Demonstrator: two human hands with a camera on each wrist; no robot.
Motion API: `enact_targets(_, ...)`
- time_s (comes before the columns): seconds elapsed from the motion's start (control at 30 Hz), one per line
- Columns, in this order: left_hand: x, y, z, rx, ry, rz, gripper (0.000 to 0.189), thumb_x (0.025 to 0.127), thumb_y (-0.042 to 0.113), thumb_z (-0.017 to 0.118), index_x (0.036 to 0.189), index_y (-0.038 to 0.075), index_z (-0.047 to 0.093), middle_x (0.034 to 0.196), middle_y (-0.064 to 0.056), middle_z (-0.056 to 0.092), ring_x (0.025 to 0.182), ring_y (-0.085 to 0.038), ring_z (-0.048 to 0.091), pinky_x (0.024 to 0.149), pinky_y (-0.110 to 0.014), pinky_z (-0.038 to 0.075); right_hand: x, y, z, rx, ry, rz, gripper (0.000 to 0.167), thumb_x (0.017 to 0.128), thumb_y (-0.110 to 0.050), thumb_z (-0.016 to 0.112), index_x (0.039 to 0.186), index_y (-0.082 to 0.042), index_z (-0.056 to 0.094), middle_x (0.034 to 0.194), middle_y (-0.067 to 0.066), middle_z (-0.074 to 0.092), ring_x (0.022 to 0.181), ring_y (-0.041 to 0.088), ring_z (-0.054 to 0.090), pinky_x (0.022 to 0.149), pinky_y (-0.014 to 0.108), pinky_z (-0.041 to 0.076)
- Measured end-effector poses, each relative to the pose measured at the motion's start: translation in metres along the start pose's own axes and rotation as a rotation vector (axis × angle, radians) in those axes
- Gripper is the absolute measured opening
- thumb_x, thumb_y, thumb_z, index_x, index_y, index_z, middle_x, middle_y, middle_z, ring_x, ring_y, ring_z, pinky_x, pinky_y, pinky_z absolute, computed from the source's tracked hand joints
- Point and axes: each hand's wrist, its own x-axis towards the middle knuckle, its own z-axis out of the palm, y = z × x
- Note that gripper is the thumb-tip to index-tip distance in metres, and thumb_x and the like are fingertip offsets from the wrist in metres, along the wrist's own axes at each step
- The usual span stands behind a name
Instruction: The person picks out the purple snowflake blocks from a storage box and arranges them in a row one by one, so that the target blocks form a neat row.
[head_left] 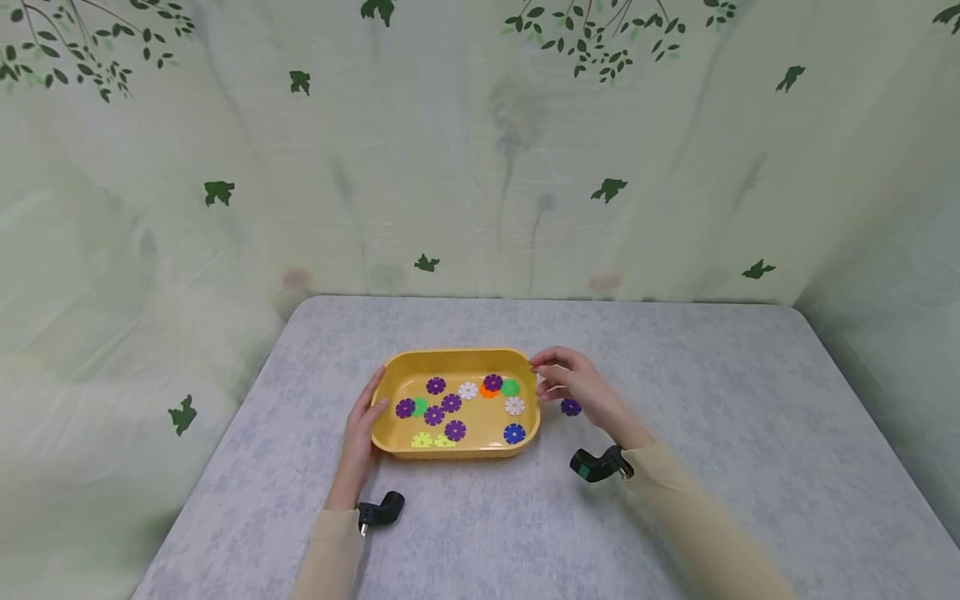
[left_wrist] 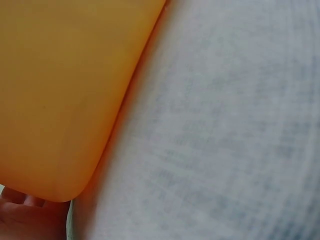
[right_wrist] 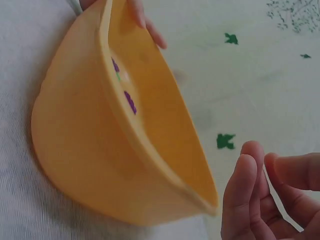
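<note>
A yellow plastic basin (head_left: 459,454) stands on the table, holding several small notched, flower-like discs in purple, white, green, yellow, orange and blue. My left hand (head_left: 360,433) grips its left end, thumb over the rim. In the left wrist view the basin's wall (left_wrist: 65,95) hides most of that hand (left_wrist: 30,220). At the basin's right rim is my right hand (head_left: 573,383), fingers loosely bent. The right wrist view shows this hand (right_wrist: 270,200) just beyond the rim, nothing visible between thumb and fingers. One purple disc (head_left: 571,407) lies outside on the table, below the right hand.
The grey mottled table (head_left: 712,400) has a straight far edge with rounded corners. Behind it hangs a pale curtain (head_left: 465,167) with green leaf prints, which also runs along both sides. Each wrist wears a black camera mount (head_left: 596,465).
</note>
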Motion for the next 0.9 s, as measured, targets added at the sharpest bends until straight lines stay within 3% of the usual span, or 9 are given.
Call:
enact_targets(0.23,-0.003,0.008,0.003,-0.052,-0.024,-0.011,0.048,0.104,0.015,0.039,0.151,0.020,0.031,0.156,0.005,0.023,0.142,-0.014,0.018,0.114,-0.034,0.021,0.015,-0.004,0.042,-0.008,-0.194,-0.001,0.032,0.098,-0.012,0.051,0.122,0.010,0.053,0.117,0.027,0.056,0.080,0.025,0.063,0.074,0.036,0.057)
enact_targets(0.4,-0.008,0.022,0.008,-0.054,-0.029,-0.029,0.050,0.103,0.013,0.039,0.152,0.016,0.029,0.157,0.003,0.021,0.143,-0.015,0.017,0.114,-0.036,0.020,0.022,0.000,0.065,-0.043,-0.273,0.026,0.030,0.100,-0.012,0.050,0.121,0.008,0.055,0.121,0.029,0.054,0.083,0.027,0.064,0.076,0.038,0.057)
enact_targets(0.57,-0.010,0.027,0.010,-0.032,-0.024,-0.029,0.050,0.103,0.013,0.039,0.152,0.015,0.028,0.157,0.002,0.022,0.142,-0.015,0.018,0.114,-0.036,0.020,0.028,0.004,0.079,-0.087,-0.358,0.053,0.029,0.100,-0.011,0.048,0.121,0.008,0.056,0.121,0.027,0.056,0.082,0.032,0.066,0.076,0.042,0.057)
enact_targets(0.9,-0.010,0.027,0.009,-0.023,-0.012,-0.039,0.050,0.103,0.015,0.041,0.151,0.016,0.030,0.156,0.003,0.024,0.142,-0.013,0.020,0.114,-0.034,0.021,0.038,0.019,0.098,-0.148,-0.452,0.146,0.025,0.100,-0.010,0.047,0.120,0.001,0.058,0.115,0.014,0.059,0.074,0.025,0.068,0.068,0.033,0.058)
